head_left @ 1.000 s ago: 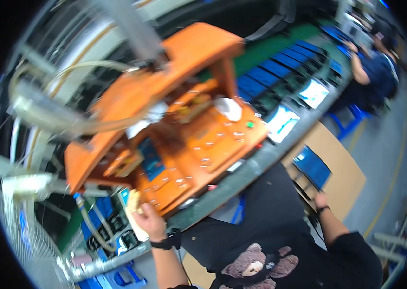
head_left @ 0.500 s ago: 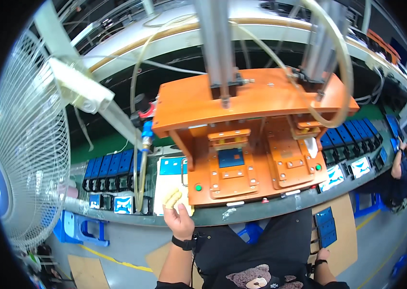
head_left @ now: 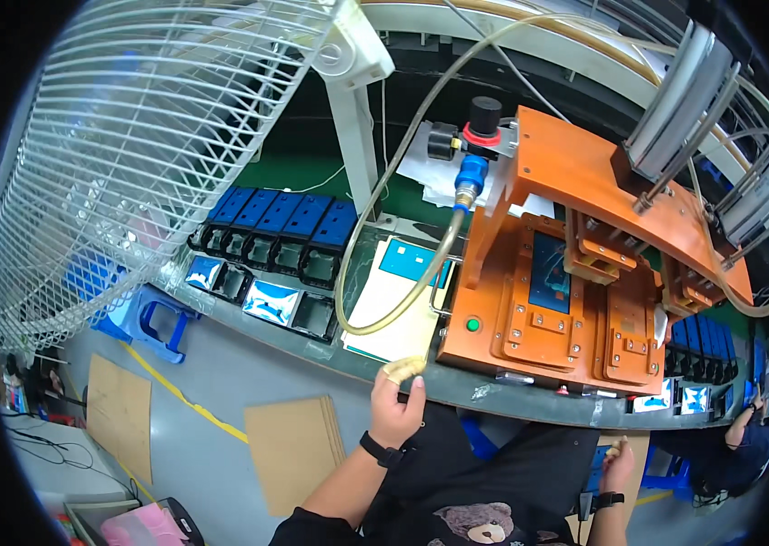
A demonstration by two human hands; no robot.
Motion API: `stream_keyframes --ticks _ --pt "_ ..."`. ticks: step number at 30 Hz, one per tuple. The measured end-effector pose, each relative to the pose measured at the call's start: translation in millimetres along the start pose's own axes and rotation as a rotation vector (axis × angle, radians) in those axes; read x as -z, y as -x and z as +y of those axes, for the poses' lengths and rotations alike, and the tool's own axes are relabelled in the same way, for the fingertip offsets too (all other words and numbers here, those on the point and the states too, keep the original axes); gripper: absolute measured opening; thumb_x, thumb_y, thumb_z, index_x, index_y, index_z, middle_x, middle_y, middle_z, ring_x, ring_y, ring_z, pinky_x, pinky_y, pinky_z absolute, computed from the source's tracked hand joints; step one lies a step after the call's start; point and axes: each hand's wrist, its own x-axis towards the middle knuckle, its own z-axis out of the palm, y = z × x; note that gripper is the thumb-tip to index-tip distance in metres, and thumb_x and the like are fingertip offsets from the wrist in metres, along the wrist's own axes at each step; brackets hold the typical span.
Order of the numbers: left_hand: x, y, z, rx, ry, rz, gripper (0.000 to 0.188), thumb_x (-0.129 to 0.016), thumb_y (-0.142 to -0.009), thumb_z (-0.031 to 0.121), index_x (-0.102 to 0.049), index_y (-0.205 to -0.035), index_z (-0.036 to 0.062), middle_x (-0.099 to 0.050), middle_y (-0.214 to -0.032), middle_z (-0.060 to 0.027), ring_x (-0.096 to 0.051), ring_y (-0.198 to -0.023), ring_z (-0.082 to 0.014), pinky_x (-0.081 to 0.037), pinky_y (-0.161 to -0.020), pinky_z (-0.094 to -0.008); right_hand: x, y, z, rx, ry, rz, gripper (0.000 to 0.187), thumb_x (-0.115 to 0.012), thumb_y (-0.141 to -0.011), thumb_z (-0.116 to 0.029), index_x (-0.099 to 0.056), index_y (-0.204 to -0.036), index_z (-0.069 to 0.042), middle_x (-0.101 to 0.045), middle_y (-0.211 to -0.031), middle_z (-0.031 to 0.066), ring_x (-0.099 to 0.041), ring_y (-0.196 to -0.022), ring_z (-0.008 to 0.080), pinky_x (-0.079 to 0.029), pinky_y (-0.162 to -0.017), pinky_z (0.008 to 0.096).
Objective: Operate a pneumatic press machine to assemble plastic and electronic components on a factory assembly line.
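My left hand [head_left: 397,411], with pale yellow covers on its fingertips, is raised at the bench's front edge, just below a stack of cream sheets [head_left: 382,314]. Its fingers are bent and the thumb stands apart, with nothing seen between them. My right hand [head_left: 619,466] is lifted beside my lap, fingers loosely apart and nothing visible in them. Next to it, partly hidden, blue panels [head_left: 596,469] lie on a cardboard sheet [head_left: 639,448]. An orange two-station press [head_left: 471,350] stands on the bench, with a dark blue plate [head_left: 548,273] in its left station.
A wire-caged fan [head_left: 157,136] fills the upper left. A clear hose [head_left: 345,291] loops in front of the sheets to a blue fitting [head_left: 470,177]. Blue-topped black housings [head_left: 284,223] line the bench. A person [head_left: 748,446] sits at far right.
My view has swung left, so the press appears farther right. My right hand has come up from the blue panels and let go. My left hand has drawn back off the sheets.
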Motion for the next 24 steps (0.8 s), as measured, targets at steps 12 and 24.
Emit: stream_keyframes --ticks 12,24 --pt "22.3 -17.8 6.7 -0.042 0.026 -0.129 0.01 -0.06 -0.087 0.002 -0.068 -0.092 -0.0017 -0.069 -0.092 -0.0154 -0.068 -0.084 -0.0279 -0.052 -0.078 -0.0326 -59.9 27.4 -18.8 -0.231 -0.291 -0.443 0.046 -0.049 -0.097 -0.055 -0.043 -0.071 -0.018 -0.037 -0.05 -0.0006 -0.032 -0.036 0.0117 -0.021 -0.035 0.0245" --pt "-59.2 -73.6 25.5 -0.196 -0.018 -0.063 0.024 -0.058 -0.088 0.002 -0.06 -0.112 -0.0034 -0.055 -0.125 -0.0202 -0.053 -0.118 -0.0329 -0.041 -0.101 -0.0393 -72.6 33.8 -18.7 -0.204 -0.125 -0.287 0.039 -0.06 -0.095 -0.041 -0.052 -0.071 -0.011 -0.044 -0.051 -0.0014 -0.036 -0.036 0.0092 -0.023 -0.034 0.0234"
